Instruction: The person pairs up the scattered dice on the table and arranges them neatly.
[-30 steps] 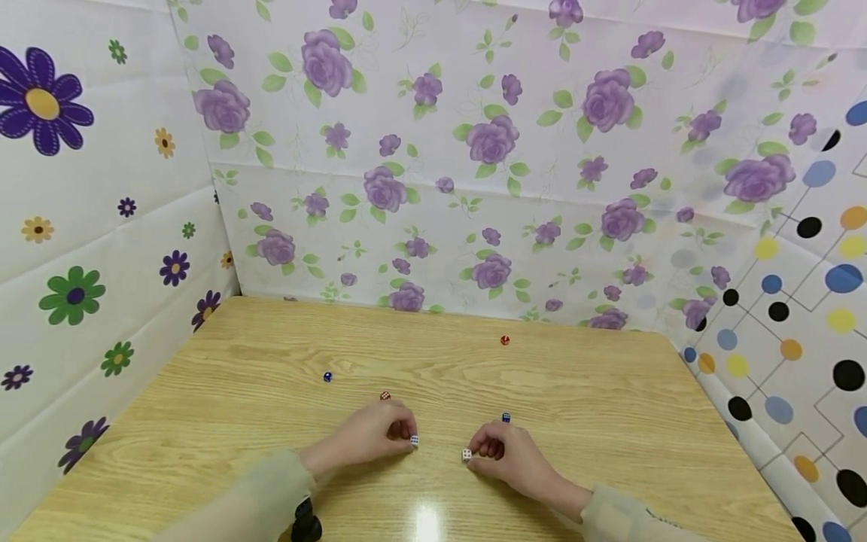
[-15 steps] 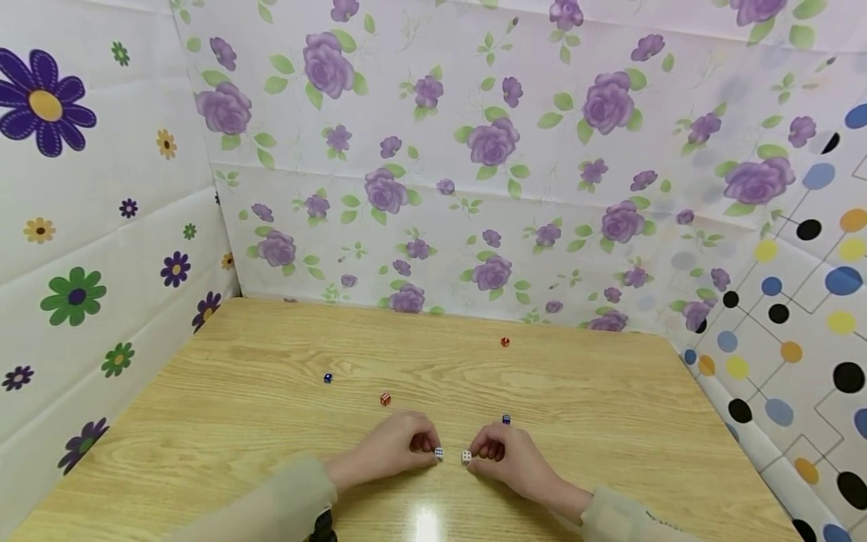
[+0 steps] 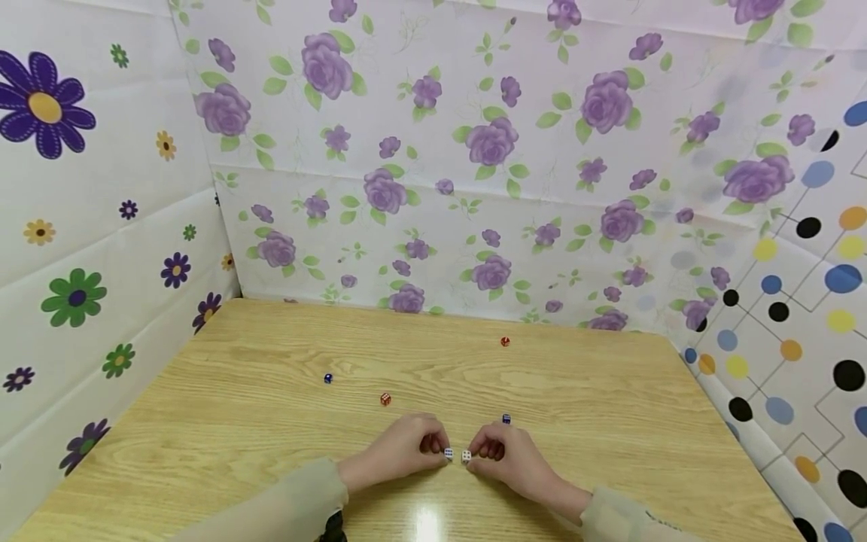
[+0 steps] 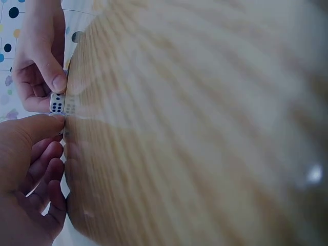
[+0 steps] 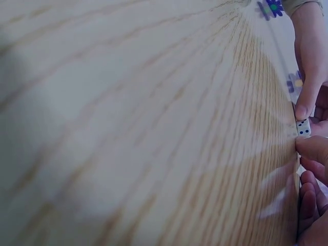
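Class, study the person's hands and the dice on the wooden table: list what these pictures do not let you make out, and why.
- Pips on the red dice and blue dice: too small, head view.
- Left white die: hidden by the left hand in the left wrist view.
- Right hand: cut off by the right wrist view's edge.
- Table: blurred in both wrist views.

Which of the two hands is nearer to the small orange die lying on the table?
The left hand. The orange die lies just beyond it, slightly to its left and not touching. The right hand is farther off, to the die's right.
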`<control>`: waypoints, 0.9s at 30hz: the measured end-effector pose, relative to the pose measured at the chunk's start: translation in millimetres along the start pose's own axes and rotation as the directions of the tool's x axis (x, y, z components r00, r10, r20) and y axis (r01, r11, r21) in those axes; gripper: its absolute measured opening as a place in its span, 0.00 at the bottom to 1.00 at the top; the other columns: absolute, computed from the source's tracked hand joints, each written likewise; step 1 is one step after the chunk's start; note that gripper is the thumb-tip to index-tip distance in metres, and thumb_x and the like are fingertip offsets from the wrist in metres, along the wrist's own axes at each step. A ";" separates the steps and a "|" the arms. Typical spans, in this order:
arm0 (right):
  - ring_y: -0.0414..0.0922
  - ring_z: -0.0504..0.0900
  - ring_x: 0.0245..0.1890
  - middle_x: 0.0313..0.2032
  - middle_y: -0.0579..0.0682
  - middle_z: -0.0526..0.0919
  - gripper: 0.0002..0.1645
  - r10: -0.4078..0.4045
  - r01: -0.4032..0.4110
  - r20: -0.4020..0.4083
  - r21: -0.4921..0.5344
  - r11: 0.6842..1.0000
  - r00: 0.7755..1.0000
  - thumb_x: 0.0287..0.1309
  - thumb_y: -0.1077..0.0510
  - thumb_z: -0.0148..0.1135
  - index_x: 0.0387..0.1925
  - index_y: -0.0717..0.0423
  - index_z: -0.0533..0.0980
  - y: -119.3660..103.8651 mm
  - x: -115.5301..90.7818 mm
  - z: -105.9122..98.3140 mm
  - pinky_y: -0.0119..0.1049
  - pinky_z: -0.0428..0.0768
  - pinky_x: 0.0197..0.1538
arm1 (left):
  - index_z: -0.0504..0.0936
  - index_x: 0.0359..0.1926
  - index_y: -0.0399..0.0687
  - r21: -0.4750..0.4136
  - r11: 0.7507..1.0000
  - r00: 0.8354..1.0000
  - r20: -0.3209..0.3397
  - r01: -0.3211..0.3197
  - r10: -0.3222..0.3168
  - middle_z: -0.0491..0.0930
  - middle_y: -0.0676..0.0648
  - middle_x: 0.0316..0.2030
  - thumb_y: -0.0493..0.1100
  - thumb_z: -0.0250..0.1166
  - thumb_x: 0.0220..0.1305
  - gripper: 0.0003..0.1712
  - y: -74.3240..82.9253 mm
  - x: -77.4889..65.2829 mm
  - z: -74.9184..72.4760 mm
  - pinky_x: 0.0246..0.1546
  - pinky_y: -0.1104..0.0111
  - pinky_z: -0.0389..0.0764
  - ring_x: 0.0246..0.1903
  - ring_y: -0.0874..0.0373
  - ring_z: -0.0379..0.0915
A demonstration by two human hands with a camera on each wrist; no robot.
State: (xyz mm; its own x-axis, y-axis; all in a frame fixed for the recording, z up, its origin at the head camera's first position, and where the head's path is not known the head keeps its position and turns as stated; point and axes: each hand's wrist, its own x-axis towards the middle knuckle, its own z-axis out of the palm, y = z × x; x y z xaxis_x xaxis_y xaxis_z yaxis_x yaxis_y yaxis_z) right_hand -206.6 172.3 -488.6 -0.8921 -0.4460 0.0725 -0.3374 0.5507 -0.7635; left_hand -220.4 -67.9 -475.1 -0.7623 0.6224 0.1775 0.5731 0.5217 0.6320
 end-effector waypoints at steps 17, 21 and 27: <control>0.33 0.74 0.29 0.31 0.41 0.80 0.07 0.004 -0.004 0.006 -0.007 1.000 1.000 0.53 0.51 0.73 0.33 0.43 0.82 -2.8 0.1 -0.3 0.28 0.75 0.34 | 0.84 0.33 0.49 -0.011 1.000 1.000 -0.001 -0.001 0.001 0.80 0.53 0.30 0.40 0.72 0.58 0.04 1.9 2.7 7.0 0.32 0.80 0.74 0.28 0.71 0.71; 0.33 0.74 0.29 0.32 0.41 0.80 0.07 0.002 -0.002 0.006 -0.008 1.000 1.000 0.54 0.51 0.73 0.34 0.42 0.82 -2.4 0.1 -0.2 0.28 0.75 0.34 | 0.84 0.33 0.49 -0.005 1.000 1.000 0.001 0.008 -0.008 0.80 0.54 0.30 0.40 0.72 0.58 0.04 2.9 3.4 7.5 0.33 0.80 0.74 0.29 0.71 0.71; 0.33 0.74 0.29 0.31 0.40 0.80 0.07 0.002 -0.002 -0.001 -0.018 1.000 1.000 0.53 0.51 0.74 0.33 0.42 0.82 -1.7 0.3 0.3 0.28 0.75 0.34 | 0.84 0.33 0.49 -0.006 1.000 1.000 0.003 0.021 -0.021 0.79 0.55 0.30 0.41 0.73 0.58 0.05 3.0 3.8 8.1 0.33 0.80 0.74 0.29 0.71 0.71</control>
State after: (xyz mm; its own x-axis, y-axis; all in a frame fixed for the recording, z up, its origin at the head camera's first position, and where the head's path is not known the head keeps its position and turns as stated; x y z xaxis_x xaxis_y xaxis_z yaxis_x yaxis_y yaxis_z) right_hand -206.2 171.0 -487.4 -0.8933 -0.4437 0.0717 -0.3407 0.5646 -0.7518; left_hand -219.1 -59.3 -478.6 -0.7735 0.6127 0.1623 0.5552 0.5314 0.6398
